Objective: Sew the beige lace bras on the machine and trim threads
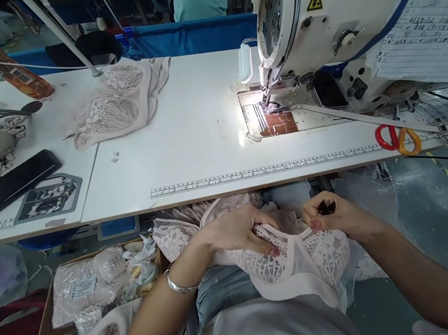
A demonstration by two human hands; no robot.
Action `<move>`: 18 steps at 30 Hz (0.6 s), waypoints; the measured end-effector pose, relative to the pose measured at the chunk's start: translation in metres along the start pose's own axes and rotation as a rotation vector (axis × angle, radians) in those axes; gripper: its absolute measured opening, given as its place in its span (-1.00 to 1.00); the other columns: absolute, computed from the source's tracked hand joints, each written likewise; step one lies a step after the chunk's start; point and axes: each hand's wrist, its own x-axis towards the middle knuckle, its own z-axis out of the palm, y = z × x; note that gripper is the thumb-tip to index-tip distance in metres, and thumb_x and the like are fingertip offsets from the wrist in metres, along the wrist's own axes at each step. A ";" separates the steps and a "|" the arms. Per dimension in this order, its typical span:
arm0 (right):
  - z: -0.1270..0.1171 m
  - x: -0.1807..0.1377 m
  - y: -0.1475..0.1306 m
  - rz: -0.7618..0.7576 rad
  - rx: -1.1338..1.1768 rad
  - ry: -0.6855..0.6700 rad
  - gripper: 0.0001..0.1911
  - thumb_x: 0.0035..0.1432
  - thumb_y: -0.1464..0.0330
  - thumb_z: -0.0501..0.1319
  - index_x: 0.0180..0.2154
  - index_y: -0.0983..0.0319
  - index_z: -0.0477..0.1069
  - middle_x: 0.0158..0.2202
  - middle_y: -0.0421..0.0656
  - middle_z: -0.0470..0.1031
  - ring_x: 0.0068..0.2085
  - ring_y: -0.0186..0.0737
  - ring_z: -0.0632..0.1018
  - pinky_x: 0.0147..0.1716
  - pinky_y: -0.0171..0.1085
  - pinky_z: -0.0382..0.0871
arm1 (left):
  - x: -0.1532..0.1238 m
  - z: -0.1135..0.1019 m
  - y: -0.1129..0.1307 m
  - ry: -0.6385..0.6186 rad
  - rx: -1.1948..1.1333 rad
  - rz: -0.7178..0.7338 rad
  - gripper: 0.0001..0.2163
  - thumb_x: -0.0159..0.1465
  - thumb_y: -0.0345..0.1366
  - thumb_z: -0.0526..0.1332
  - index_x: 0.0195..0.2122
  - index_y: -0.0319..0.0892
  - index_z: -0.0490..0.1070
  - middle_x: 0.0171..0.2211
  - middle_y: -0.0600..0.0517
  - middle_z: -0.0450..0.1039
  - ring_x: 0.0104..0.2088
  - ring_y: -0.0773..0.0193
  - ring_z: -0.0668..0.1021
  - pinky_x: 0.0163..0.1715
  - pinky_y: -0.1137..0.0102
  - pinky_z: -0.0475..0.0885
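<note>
Pinching the bra (pixel 296 261) by its upper edge with right fingers (pixel 315 224), by its lace with left fingers (pixel 265 247), near the desk (pixel 205 159). Could stretch that edge through uneven pulling, or snag lace on the dark object (pixel 326 208) in the right fingers.

Beyond the grip, to its right, stands a white sewing machine (pixel 334 3), with red-and-orange scissor handles (pixel 394 137) nearer the grip; well left of the grip lies a long black object (pixel 14 184)
</note>
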 end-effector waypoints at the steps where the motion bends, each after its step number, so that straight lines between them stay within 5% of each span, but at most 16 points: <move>1: -0.001 0.000 0.000 -0.005 -0.006 -0.006 -0.37 0.13 0.07 0.39 -0.61 0.19 0.02 -0.61 -0.36 -0.03 -0.55 -0.43 0.03 -0.51 -0.29 -0.14 | 0.000 0.000 0.002 -0.004 0.032 0.010 -0.88 0.16 -0.31 0.40 -0.26 -0.12 0.62 -0.29 0.06 0.63 -0.28 0.23 0.63 -0.24 0.46 0.45; 6: -0.007 -0.003 -0.006 -0.008 -0.136 -0.040 -0.44 0.18 0.10 0.36 -0.58 0.20 0.08 -0.59 -0.36 -0.02 -0.55 -0.43 0.05 -0.53 -0.31 -0.08 | 0.000 -0.003 0.010 0.007 0.175 0.059 -0.83 0.16 -0.36 0.39 -0.19 -0.12 0.62 -0.24 0.03 0.64 -0.27 0.22 0.63 -0.27 0.46 0.46; 11: 0.002 -0.005 -0.027 0.085 -0.402 -0.120 -0.63 0.17 0.04 0.34 -0.34 0.23 0.49 -0.54 -0.31 0.19 -0.53 -0.39 0.16 -0.53 -0.32 0.01 | 0.000 -0.006 0.023 0.014 0.275 0.066 -0.80 0.18 -0.38 0.38 -0.15 -0.12 0.61 -0.17 -0.02 0.64 -0.20 0.19 0.65 -0.22 0.45 0.46; 18: 0.004 -0.006 -0.036 0.118 -0.410 -0.160 -0.69 0.25 0.11 0.27 -0.31 0.21 0.61 -0.56 -0.25 0.36 -0.57 -0.39 0.17 -0.56 -0.31 0.01 | 0.002 -0.009 0.032 -0.039 0.315 0.047 -0.72 0.16 -0.46 0.36 -0.11 -0.05 0.59 -0.14 0.04 0.63 -0.25 0.25 0.63 -0.29 0.47 0.41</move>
